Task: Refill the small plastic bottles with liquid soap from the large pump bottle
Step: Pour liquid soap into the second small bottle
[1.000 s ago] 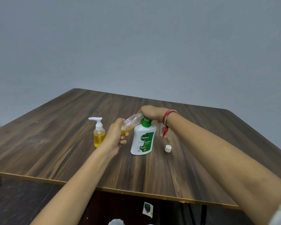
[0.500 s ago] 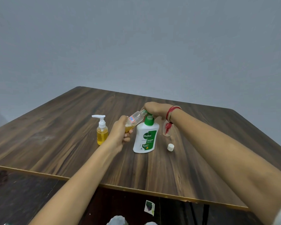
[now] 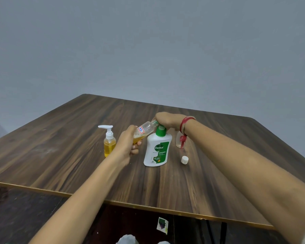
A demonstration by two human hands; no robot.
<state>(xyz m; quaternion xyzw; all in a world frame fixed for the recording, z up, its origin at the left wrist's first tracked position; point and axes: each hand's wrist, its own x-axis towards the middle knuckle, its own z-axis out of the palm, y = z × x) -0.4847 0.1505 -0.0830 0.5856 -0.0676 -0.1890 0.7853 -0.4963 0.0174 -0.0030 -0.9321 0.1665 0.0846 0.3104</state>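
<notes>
A white and green pump bottle point(image 3: 157, 150) stands upright at the middle of the wooden table point(image 3: 60, 155). My right hand point(image 3: 165, 119) rests closed on its pump head, which is hidden under the palm. My left hand point(image 3: 126, 146) grips a small clear bottle point(image 3: 145, 129), tilted with its open mouth at the pump's spout. A little yellow soap lies at its lower end. A small white cap point(image 3: 184, 159) lies on the table to the right of the pump bottle.
A small pump bottle of yellow liquid point(image 3: 109, 141) stands left of my left hand. Another small clear bottle point(image 3: 179, 140) stands behind my right wrist, partly hidden by a red wrist thread. The table's front edge runs beneath my forearms.
Both hands and the bottles hold the same pose. Only the camera view has shifted slightly.
</notes>
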